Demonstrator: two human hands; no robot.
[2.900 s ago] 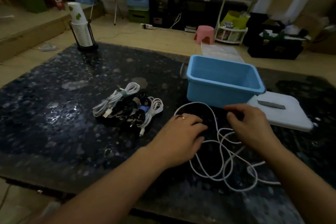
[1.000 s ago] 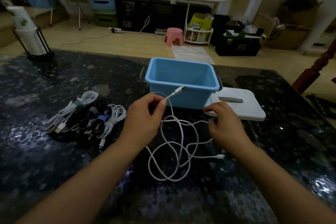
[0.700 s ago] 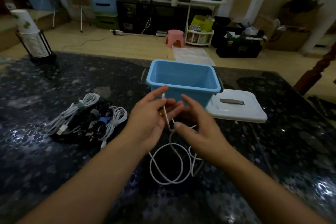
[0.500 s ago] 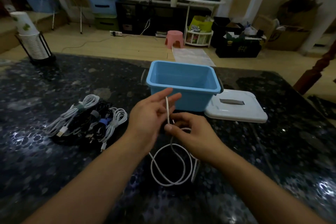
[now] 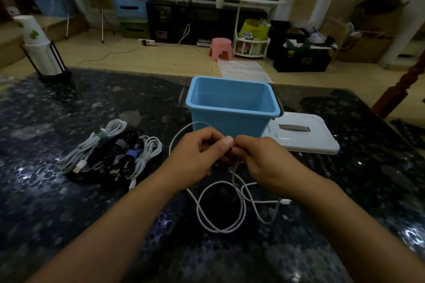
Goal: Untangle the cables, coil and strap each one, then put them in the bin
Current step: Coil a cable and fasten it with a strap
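Observation:
A loose white cable lies in loops on the dark table in front of me. My left hand and my right hand meet above it, just before the blue bin. Both pinch the cable near one end; a loop arcs up and over my left hand. The cable's other plug rests on the table at the right. The bin stands open and looks empty. A pile of coiled, strapped white and black cables lies to the left of my hands.
The bin's white lid lies flat to the right of the bin. A black stand with stacked paper cups is at the table's far left corner. Beyond the table's far edge is floor with a pink stool and boxes.
My hands have come together and curled on the cable near its end. A loop now arcs over my left hand, and the free plug end lies out to the right.

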